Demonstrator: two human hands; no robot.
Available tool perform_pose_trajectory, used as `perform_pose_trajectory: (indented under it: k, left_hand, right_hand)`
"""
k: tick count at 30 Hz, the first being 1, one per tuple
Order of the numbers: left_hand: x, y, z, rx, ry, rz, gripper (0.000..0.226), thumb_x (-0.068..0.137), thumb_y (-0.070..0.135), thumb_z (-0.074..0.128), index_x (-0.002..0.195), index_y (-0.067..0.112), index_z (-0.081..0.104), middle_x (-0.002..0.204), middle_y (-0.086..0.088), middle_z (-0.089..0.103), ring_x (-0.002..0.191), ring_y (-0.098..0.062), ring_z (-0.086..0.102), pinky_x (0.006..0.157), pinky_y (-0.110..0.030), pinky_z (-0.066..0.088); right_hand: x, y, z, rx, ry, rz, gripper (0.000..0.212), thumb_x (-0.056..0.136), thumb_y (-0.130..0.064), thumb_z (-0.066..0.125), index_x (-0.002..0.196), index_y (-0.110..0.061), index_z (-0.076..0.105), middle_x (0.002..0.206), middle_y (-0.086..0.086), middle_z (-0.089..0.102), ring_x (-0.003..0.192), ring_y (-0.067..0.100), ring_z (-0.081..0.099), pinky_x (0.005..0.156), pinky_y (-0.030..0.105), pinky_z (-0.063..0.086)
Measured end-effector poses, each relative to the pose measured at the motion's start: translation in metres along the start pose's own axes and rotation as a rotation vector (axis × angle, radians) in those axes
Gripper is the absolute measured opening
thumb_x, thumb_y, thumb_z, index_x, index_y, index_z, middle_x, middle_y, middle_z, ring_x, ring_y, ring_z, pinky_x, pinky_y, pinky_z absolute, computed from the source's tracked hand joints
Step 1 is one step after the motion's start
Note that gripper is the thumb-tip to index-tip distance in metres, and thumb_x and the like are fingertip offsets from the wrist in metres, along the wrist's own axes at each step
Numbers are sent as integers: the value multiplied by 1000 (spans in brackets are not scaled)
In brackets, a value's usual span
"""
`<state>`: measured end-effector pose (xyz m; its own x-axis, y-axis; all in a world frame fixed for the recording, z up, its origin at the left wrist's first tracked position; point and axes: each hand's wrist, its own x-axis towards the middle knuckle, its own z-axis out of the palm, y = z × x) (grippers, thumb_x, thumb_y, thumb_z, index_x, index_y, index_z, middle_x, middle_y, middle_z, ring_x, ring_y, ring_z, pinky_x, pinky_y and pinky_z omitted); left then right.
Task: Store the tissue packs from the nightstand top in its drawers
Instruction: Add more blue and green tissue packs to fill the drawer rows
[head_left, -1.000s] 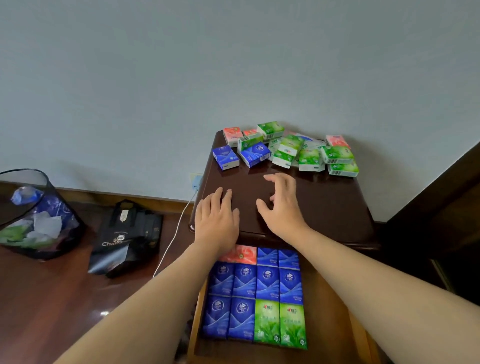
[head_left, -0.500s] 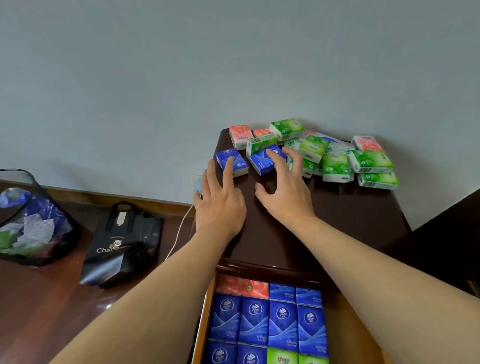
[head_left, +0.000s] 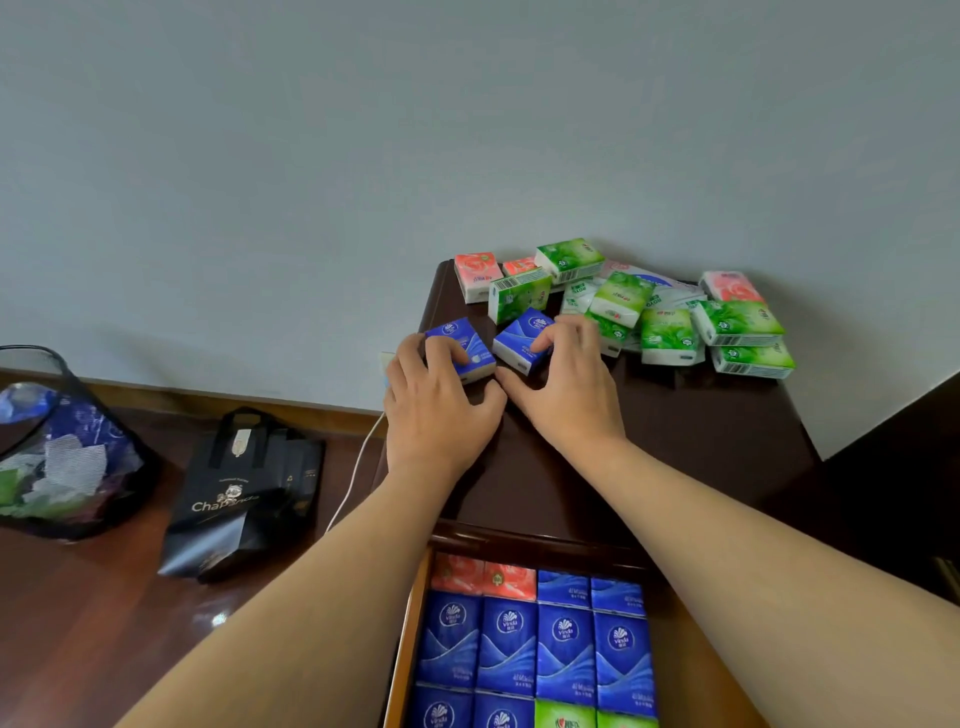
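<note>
left hand (head_left: 441, 410) fingers curled on blue pack (head_left: 462, 347); right hand (head_left: 566, 395) fingers gripping second blue pack (head_left: 522, 340)

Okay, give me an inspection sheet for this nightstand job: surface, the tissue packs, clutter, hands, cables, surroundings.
Surface: dark wood nightstand top, bare at the front.
Job's things: two blue packs, left blue pack and right blue pack, at the front of the pile; green and pink packs heaped by the wall; open drawer holding rows of blue, pink and green packs.
Clutter: nothing seen on the top besides the packs.
Hands: left hand grips the left blue pack; right hand grips the right one.
Cables: white cable running down beside the nightstand.
Surroundings: black paper bag and mesh waste bin on the floor.
</note>
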<state>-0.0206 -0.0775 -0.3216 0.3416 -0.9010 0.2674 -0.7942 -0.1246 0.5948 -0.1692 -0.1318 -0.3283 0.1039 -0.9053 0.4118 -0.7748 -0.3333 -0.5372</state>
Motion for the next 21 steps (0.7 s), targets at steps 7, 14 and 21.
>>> perform_pose_trajectory:
  k: [7, 14, 21]
  left_hand:
    - [5, -2, -3, -82, -111, -22, 77, 86, 50, 60, 155, 39, 28, 168, 7, 15, 153, -21, 21, 119, -50, 32]
    - [0, -5, -7, -78, -84, -17, 58, 84, 38, 66, 138, 27, 47, 139, 2, 37, 127, -22, 41, 106, -41, 43]
    - [-58, -17, -33, -192, -64, 10, 70, 75, 32, 81, 135, 17, 46, 129, 0, 40, 120, -20, 40, 102, -32, 41]
  right_hand:
    - [0, -2, 0, -35, -72, -37, 53, 88, -47, 73, 133, -29, 53, 152, 0, 43, 132, 22, 55, 89, 37, 53]
    - [-17, -3, -11, 38, -64, -98, 42, 90, -32, 78, 120, -12, 58, 122, 3, 56, 111, 20, 56, 91, 21, 40]
    - [-73, -3, -62, 91, -235, 49, 63, 81, -38, 85, 128, -14, 50, 124, 1, 51, 119, 19, 52, 99, 23, 38]
